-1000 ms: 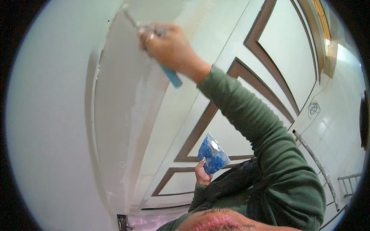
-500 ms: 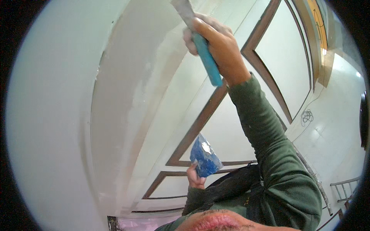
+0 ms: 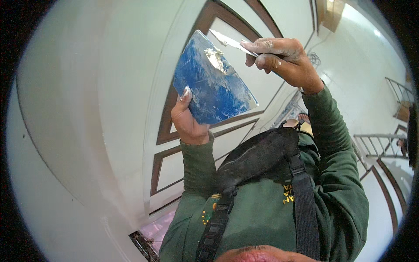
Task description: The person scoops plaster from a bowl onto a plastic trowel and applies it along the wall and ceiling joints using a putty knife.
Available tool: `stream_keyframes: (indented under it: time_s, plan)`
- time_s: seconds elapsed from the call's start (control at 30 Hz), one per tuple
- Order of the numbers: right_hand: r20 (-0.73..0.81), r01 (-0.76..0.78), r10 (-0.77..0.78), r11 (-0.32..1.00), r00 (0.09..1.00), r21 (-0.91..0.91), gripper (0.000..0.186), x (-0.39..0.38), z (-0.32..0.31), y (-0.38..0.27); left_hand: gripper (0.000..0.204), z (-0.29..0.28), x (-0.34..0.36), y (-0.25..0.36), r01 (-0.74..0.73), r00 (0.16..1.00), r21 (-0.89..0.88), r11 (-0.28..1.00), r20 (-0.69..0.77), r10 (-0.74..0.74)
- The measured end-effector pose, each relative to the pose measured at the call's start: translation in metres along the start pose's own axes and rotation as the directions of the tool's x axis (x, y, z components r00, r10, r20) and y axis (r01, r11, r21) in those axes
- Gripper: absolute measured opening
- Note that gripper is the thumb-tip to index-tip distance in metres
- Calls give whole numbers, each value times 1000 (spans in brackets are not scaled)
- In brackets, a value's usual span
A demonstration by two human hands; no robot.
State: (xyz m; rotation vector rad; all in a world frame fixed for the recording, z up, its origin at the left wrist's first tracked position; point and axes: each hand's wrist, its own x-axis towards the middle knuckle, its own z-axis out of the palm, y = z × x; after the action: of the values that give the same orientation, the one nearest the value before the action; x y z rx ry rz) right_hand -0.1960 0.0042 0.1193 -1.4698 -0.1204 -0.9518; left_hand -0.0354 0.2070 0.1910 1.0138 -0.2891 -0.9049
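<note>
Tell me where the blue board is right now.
In the head view, the blue board is in the upper middle, held in the left hand, just left of the scraper in the right hand.

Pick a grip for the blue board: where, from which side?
Probably best to pinch the blue board at its lower-left edge from the lower left, thumb on its face, as the left hand does: it's flat, and the white paste and scraper are toward its upper right.
</note>
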Motion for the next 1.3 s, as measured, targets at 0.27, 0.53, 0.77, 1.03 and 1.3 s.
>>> stream_keyframes:
  time_s: [0.27, 0.53, 0.77, 1.03, 1.3]
  plan:
    - [-11, 105, -112, 959, 994, -264, 31, -23, 43, -1, 41, -25, 5, 2, 183, 981, -169, 968, 99, -168]
    - [-44, -100, 90, 890, 995, -445, 38, -63, 72, 2, 39, -75, 8, -3, 208, 971, -227, 951, 161, -174]
    - [-117, -214, 180, 767, 977, -605, 28, -91, 47, 1, 43, -67, 18, -4, 130, 988, -124, 984, 103, -117]
    - [-103, -248, 237, 741, 966, -624, 27, -60, 27, -69, 41, -73, 23, 7, 113, 989, 94, 989, 87, -122]
    - [158, 24, 295, 412, 942, -911, 23, -18, 37, -92, 37, -61, 22, 0, 101, 993, 211, 972, 40, -112]
